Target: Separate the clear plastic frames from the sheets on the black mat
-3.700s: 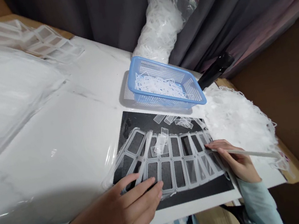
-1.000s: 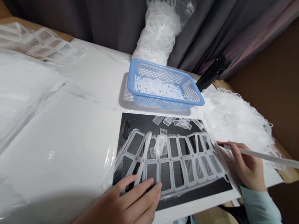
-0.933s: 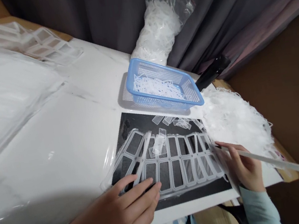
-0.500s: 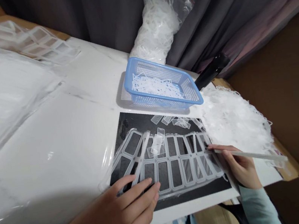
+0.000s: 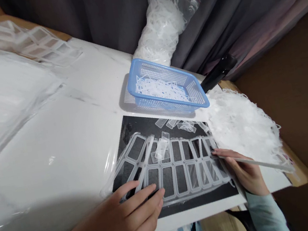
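A translucent plastic frame sheet [image 5: 177, 166] with rows of rectangular windows lies on a black mat [image 5: 197, 199]. My left hand [image 5: 124, 219] rests flat on the sheet's near left part, fingers stretched out and pressing it down. My right hand [image 5: 244, 171] is closed in a pen grip on a thin white stick [image 5: 256, 161]; the stick's tip touches the sheet's right end. Several small clear rectangles [image 5: 179, 123] lie loose on the mat beyond the sheet.
A blue mesh basket [image 5: 167, 89] with white plastic strips stands behind the mat. A clear bag of white scraps [image 5: 163, 27] leans on the dark curtain. A heap of white scraps [image 5: 241, 124] lies right. More frame sheets [image 5: 41, 43] lie far left.
The right hand drew back to the right with the stick, then returned its tip to the sheet's right end. The left hand has stayed pressed on the sheet.
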The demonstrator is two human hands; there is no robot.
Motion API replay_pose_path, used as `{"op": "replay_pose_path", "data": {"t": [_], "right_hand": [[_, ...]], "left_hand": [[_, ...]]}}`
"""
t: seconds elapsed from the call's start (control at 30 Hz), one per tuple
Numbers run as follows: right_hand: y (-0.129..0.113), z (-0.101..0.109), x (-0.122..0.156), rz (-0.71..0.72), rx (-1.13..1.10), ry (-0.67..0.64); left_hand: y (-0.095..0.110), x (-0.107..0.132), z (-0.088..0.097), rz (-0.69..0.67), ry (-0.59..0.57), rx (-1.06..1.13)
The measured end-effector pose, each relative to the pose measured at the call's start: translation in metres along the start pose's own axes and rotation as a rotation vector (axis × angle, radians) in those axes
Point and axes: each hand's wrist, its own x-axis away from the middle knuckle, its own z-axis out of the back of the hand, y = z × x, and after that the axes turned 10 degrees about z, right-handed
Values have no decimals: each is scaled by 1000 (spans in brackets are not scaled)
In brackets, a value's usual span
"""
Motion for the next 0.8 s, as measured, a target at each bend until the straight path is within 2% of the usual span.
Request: {"op": "replay_pose_path", "data": {"t": [0.27,0.43,0.67,0.8], "right_hand": [[-9,-1,-2,146,56,-73],[-15,-4,-2,217,184,-36],[-10,-8,2,30,316,216],[9,-1,9,-136,428,498]], "left_hand": [[0,1,0,-4,-7,4],[1,1,0,8,-2,2],[0,1,-1,0,-3,-8],[1,0,0,0,6,-11]]}}
